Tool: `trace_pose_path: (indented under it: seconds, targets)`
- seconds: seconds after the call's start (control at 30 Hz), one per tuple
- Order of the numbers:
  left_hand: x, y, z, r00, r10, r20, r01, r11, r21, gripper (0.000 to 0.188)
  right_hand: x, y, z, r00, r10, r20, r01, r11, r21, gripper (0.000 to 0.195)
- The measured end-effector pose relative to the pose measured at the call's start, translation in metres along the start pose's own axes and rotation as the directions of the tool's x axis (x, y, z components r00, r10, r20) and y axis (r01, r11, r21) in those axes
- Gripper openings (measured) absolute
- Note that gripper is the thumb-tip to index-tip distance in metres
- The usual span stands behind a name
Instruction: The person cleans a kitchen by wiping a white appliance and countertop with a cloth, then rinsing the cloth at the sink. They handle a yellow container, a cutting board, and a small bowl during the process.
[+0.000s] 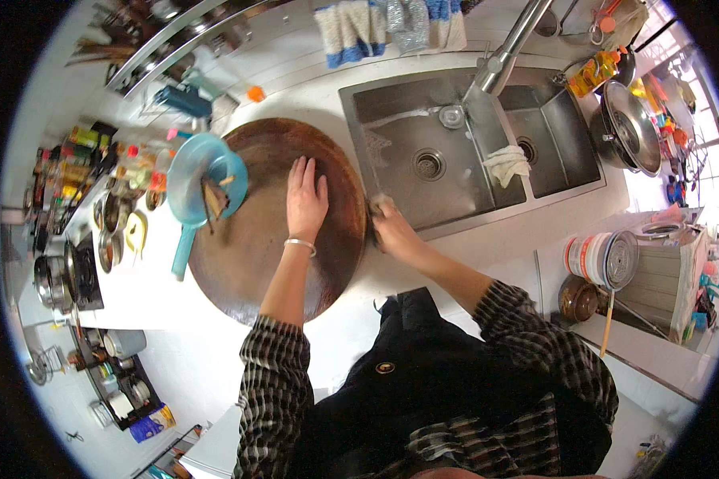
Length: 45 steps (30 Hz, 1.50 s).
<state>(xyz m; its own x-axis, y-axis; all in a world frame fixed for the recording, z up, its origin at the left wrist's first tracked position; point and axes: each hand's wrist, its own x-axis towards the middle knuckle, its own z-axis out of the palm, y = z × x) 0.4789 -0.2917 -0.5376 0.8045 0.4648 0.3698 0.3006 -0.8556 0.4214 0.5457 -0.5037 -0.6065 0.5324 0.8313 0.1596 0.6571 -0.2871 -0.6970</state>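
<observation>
A large round wooden board (pixel 248 251) lies on the white counter, left of the steel sink. My left hand (pixel 307 200) rests flat on its upper right part, fingers apart, a bracelet on the wrist. Beside the board's right rim, my right hand (pixel 392 227) is curled around a crumpled cloth or scrubber (pixel 380 205), partly blurred. On the board's upper left stands a light blue plastic basin or dipper (pixel 198 161) with a handle, small brown pieces at its edge.
The double-bowl sink (pixel 389 138) has a steel faucet (pixel 503 60) and a whitish rag (pixel 508 164) on its divider. Steel bowls (pixel 626 129) stand to its right. Bottles and small dishes (pixel 117 209) line the counter at the left. A bucket (pixel 590 257) stands at the right.
</observation>
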Motion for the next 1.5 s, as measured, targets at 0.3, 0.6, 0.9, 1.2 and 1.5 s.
trace_pose_path:
  seconds: [0.3,0.6,0.9,1.2,1.5]
  targets:
    - [-0.144,0.066,-0.074,0.972,-0.221,0.073,0.214,0.724,-0.656,0.022,-0.111,-0.137,0.041,0.893,0.284,0.348,-0.419,0.805,0.419,0.025]
    - [-0.270,0.103,-0.102,0.931,-0.318,0.180,0.364,0.750,-0.552,0.013,-0.143,0.022,-0.094,0.801,0.598,0.029,-0.595,0.791,0.143,0.043]
    - [-0.231,0.173,-0.008,0.850,-0.195,0.489,0.497,0.603,-0.624,0.023,-0.161,0.086,-0.104,0.998,-0.036,-0.049,0.015,0.927,-0.374,0.030]
    - [-0.155,0.282,0.104,0.768,-0.072,0.636,0.443,0.778,-0.446,0.023,-0.250,0.261,-0.306,0.922,0.217,-0.321,-0.312,0.907,-0.283,0.045]
    - [-0.053,0.432,0.183,0.792,0.137,0.595,0.314,0.744,-0.590,0.023,-0.277,0.421,-0.512,0.446,0.351,-0.824,-0.834,0.498,-0.239,0.022]
